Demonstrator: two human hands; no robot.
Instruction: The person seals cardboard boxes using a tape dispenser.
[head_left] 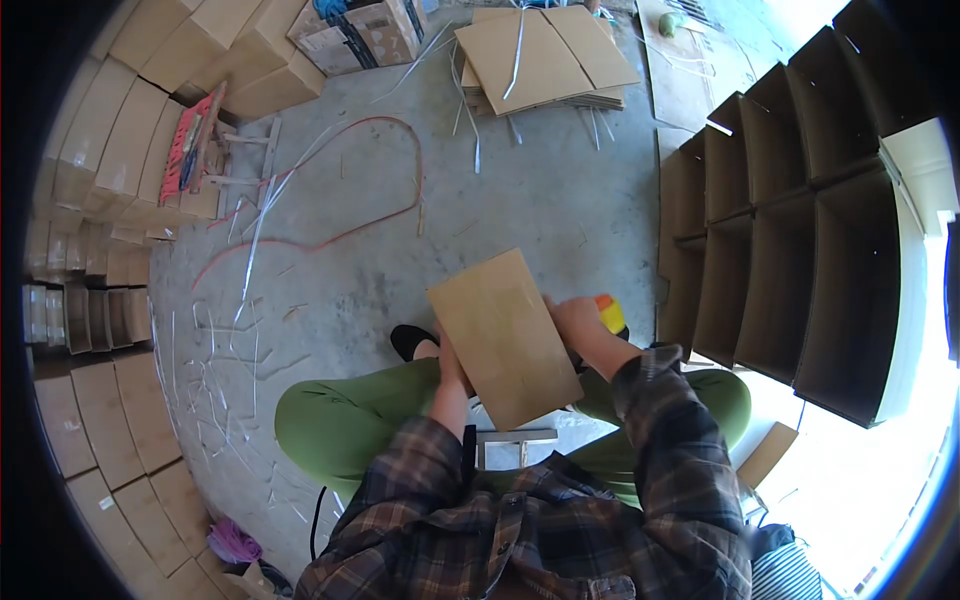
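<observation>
A brown cardboard box (505, 340) is held at a tilt between my knees, above the concrete floor. My left hand (452, 368) presses on its left side, with the fingers partly hidden by the box. On the right, my right hand (578, 322) is closed around a yellow and red tool (610, 314), close beside the box's right edge. Part of the tool is covered by the hand.
Flattened cardboard (535, 60) lies ahead with loose straps. Open boxes (780, 230) stand stacked on the right. Closed boxes (110, 400) line the left. A red cord (420, 170) and white straps lie on the floor. A small wooden stool (235, 160) stands upper left.
</observation>
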